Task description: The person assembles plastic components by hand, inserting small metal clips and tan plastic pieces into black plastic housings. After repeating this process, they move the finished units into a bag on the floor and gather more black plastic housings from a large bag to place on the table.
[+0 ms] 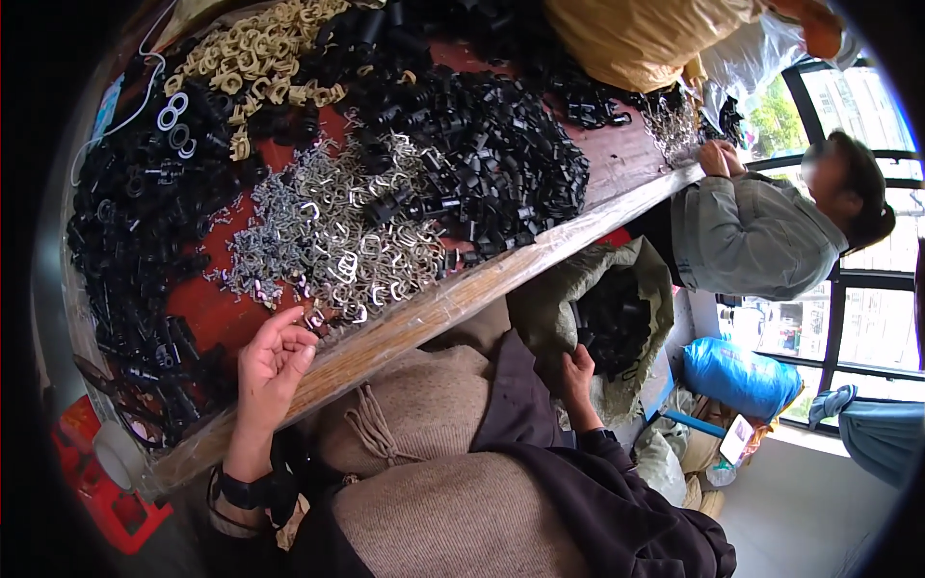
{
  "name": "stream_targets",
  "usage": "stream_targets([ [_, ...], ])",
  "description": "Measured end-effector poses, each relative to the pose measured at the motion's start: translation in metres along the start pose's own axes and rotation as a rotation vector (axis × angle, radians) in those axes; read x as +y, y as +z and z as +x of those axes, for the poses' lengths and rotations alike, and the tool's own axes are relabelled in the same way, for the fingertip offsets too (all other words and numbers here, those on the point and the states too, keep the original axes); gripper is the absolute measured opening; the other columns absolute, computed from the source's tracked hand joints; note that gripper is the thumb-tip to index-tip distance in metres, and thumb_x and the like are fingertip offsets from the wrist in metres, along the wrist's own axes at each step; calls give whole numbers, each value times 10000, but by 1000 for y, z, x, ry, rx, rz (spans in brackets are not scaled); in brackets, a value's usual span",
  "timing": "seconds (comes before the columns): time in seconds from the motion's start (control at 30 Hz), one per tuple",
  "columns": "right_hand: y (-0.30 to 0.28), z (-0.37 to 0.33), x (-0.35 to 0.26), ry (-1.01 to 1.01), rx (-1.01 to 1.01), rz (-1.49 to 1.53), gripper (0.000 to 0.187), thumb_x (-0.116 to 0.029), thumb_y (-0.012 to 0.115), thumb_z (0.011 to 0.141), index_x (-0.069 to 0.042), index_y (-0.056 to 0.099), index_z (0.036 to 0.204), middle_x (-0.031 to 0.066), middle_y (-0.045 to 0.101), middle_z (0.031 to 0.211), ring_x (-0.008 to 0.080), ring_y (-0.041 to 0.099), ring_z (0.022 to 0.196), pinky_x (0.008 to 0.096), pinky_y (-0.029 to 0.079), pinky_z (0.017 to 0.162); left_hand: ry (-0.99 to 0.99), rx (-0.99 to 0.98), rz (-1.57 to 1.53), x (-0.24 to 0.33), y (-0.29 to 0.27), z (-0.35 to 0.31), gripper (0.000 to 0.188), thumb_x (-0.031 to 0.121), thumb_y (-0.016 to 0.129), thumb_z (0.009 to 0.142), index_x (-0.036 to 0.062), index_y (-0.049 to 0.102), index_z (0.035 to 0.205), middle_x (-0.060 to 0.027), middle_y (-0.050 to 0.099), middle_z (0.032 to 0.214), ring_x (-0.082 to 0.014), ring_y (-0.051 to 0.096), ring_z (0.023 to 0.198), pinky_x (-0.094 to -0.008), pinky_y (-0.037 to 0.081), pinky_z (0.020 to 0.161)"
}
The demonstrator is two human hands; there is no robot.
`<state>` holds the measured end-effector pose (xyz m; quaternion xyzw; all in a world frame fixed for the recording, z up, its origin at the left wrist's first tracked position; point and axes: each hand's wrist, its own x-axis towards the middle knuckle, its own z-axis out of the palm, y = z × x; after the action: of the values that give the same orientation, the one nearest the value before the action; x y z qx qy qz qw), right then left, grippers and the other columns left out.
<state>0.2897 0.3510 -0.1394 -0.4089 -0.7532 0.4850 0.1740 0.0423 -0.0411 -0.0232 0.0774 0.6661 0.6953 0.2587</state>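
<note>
My left hand (272, 368) is at the table's front edge, palm up, with fingers loosely curled and the thumb apart from them. I see nothing held in it. A small dark bracket-like part (315, 322) lies by its fingertips, beside a heap of shiny U-shaped metal clips (361, 265) and a pile of small silver screws (265, 236). Lower right, my right hand (578, 378) grips the rim of an olive woven sack (541, 303). Black plastic parts (617, 323) fill the sack's mouth.
Black plastic fittings (491, 154) and beige clips (255, 48) cover much of the red tabletop. A wooden edge (424, 323) runs along the front. Another person (761, 231) works at the table's right end. A blue bag (737, 376) and red plastic stool (106, 482) stand nearby.
</note>
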Motion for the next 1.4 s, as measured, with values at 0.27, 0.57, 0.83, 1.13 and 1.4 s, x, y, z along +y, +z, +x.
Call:
stream_targets([
  [0.27, 7, 7, 11, 94, -8, -67, 62, 21, 475, 735, -17, 454, 691, -22, 485, 646, 42, 434, 624, 197, 363, 541, -35, 36, 30, 7, -1, 1, 375, 17, 550, 764, -40, 437, 1117, -66, 554, 851, -67, 504, 724, -184, 419, 622],
  [0.57, 24, 3, 20, 169, 87, -35, 114, 16, 490, 733, -34, 424, 654, -47, 440, 603, 19, 388, 577, 184, 329, 486, 30, 18, 252, 13, -4, 0, 322, 11, 540, 749, -42, 466, 1059, -96, 563, 837, -84, 522, 710, -206, 435, 618],
  [0.83, 27, -10, 5, 98, 120, -54, 73, 11, 482, 770, -22, 470, 706, -29, 516, 693, 26, 443, 649, 164, 366, 559, 10, -36, 248, 11, 1, 0, 317, 38, 506, 778, -39, 447, 1079, -72, 540, 867, -78, 490, 735, -200, 404, 673],
  [1.13, 37, -25, 5, -6, 65, 41, 51, -26, 487, 793, -8, 529, 816, -27, 535, 728, 26, 452, 670, 176, 378, 596, 145, 12, 379, 1, 9, 1, 267, 7, 493, 785, -29, 476, 1049, -46, 550, 847, -50, 480, 722, -175, 389, 645],
  [1.4, 40, -49, -2, -136, 84, -75, 104, -97, 541, 761, 0, 536, 800, 3, 520, 612, 36, 433, 590, 208, 383, 533, 260, 18, 393, -6, 5, 1, 232, 34, 504, 801, -19, 497, 1026, -21, 551, 819, -38, 478, 693, -168, 390, 623],
])
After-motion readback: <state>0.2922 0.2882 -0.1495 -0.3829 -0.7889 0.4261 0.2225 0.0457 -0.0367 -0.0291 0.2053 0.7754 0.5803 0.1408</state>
